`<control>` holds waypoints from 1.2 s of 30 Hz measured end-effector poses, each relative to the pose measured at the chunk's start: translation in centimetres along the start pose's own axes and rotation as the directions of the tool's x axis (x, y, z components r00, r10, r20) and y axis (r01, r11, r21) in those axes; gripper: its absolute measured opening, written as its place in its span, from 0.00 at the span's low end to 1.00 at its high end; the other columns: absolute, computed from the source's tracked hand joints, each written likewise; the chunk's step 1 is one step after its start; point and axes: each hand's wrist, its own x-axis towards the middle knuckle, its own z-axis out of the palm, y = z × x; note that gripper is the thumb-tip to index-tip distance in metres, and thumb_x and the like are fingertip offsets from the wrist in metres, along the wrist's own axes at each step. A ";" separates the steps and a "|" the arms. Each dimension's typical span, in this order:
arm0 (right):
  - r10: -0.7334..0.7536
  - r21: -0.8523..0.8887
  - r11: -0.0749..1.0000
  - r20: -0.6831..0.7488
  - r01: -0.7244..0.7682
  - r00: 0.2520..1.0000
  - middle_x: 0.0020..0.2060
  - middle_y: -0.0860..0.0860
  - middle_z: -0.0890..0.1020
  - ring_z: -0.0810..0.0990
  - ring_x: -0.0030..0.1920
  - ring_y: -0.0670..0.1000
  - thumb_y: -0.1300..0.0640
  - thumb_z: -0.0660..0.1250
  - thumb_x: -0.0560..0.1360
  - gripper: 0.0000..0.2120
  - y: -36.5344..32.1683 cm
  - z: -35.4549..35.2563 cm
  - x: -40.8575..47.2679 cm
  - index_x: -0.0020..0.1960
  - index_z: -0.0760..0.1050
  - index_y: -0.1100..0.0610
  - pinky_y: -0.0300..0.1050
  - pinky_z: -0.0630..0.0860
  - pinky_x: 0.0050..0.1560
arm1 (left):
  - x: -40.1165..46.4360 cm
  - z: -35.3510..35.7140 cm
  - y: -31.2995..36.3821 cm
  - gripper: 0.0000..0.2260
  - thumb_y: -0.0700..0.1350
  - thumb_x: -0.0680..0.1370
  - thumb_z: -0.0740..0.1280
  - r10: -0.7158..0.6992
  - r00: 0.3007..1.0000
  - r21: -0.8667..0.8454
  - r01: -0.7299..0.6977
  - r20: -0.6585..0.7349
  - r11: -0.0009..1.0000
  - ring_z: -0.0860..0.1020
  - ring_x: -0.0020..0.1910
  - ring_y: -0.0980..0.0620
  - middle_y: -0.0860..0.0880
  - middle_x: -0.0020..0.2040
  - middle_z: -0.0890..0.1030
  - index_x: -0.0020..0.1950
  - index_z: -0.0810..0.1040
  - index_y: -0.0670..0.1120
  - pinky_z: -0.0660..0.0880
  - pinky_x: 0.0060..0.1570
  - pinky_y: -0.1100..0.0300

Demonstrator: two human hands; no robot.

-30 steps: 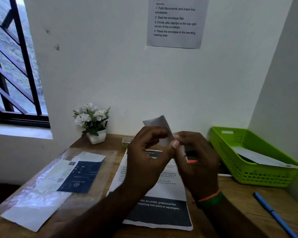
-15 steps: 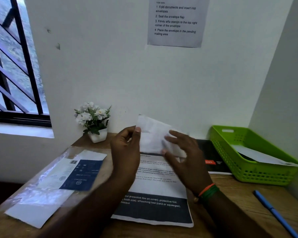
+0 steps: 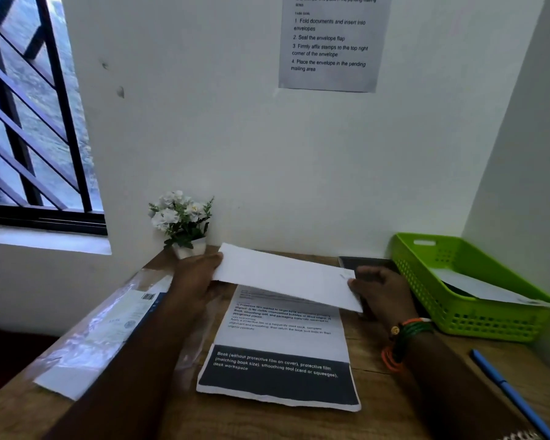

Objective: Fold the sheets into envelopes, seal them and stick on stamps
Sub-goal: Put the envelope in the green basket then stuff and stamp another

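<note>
between both hands' fingers [image 3: 218, 260] hangs the white envelope [image 3: 286, 277].

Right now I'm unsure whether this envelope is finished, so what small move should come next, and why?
Probably carry the envelope right and lay it in the green tray. Both hands, left and right, hold its ends above the desk, the tray already holds another envelope, and the wall notice lists placing as the last step. I cannot tell whether a stamp is on.

Office mailing desk; task notice [image 3: 329, 42] on wall; green tray [image 3: 458, 315]; pen [image 3: 508, 389].
</note>
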 end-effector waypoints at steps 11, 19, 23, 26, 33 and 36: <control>-0.185 -0.602 0.738 0.256 0.306 0.949 0.38 0.44 0.80 0.79 0.43 0.47 0.54 0.74 0.72 0.11 0.7 -0.1 -1.3 0.53 0.80 0.46 0.38 0.72 0.44 | 2.7 -3.6 -0.8 0.06 0.44 0.70 0.81 0.208 0.972 0.916 -0.181 0.111 0.359 0.79 0.42 0.55 0.48 0.47 0.85 0.42 0.86 0.47 0.78 0.50 0.58; -0.177 -0.700 0.596 0.363 0.393 0.915 0.52 0.49 0.85 0.81 0.52 0.50 0.54 0.68 0.74 0.08 0.5 -0.1 -1.5 0.51 0.84 0.48 0.44 0.78 0.56 | 1.9 -3.3 -0.7 0.14 0.39 0.66 0.81 0.249 0.959 0.904 -0.224 0.138 0.365 0.82 0.50 0.45 0.46 0.50 0.82 0.48 0.82 0.48 0.81 0.54 0.48; -0.339 -0.652 0.617 0.283 0.440 0.897 0.44 0.47 0.83 0.81 0.47 0.49 0.52 0.69 0.74 0.06 0.3 0.0 -1.5 0.49 0.83 0.47 0.43 0.75 0.47 | 2.6 -1.3 -0.8 0.15 0.38 0.75 0.70 0.399 0.890 0.914 -0.331 0.220 0.234 0.79 0.58 0.42 0.43 0.59 0.79 0.61 0.81 0.47 0.78 0.58 0.47; -0.447 -0.625 0.603 0.251 0.497 0.858 0.39 0.46 0.82 0.80 0.41 0.48 0.52 0.70 0.74 0.04 0.2 0.2 -1.6 0.46 0.83 0.46 0.45 0.76 0.43 | 4.2 1.0 -0.2 0.18 0.43 0.76 0.70 0.403 0.841 0.912 -0.409 0.360 0.039 0.75 0.62 0.40 0.43 0.63 0.72 0.65 0.78 0.53 0.77 0.59 0.44; -0.545 -0.600 0.544 0.278 0.586 0.791 0.34 0.40 0.79 0.77 0.36 0.41 0.51 0.70 0.73 0.02 0.1 1.0 -1.5 0.44 0.81 0.45 0.40 0.70 0.37 | 8.5 4.8 -2.3 0.17 0.62 0.74 0.72 0.397 0.855 0.934 -0.357 0.334 -0.015 0.72 0.62 0.40 0.47 0.63 0.69 0.59 0.80 0.56 0.75 0.59 0.48; -0.554 -0.579 0.536 0.309 0.615 0.773 0.34 0.42 0.81 0.79 0.37 0.43 0.52 0.70 0.73 0.02 0.1 1.3 -1.7 0.43 0.81 0.47 0.44 0.76 0.39 | 9.2 5.0 -3.4 0.14 0.58 0.77 0.70 0.415 0.848 0.943 -0.315 0.329 -0.103 0.73 0.60 0.40 0.47 0.62 0.70 0.60 0.82 0.54 0.75 0.60 0.49</control>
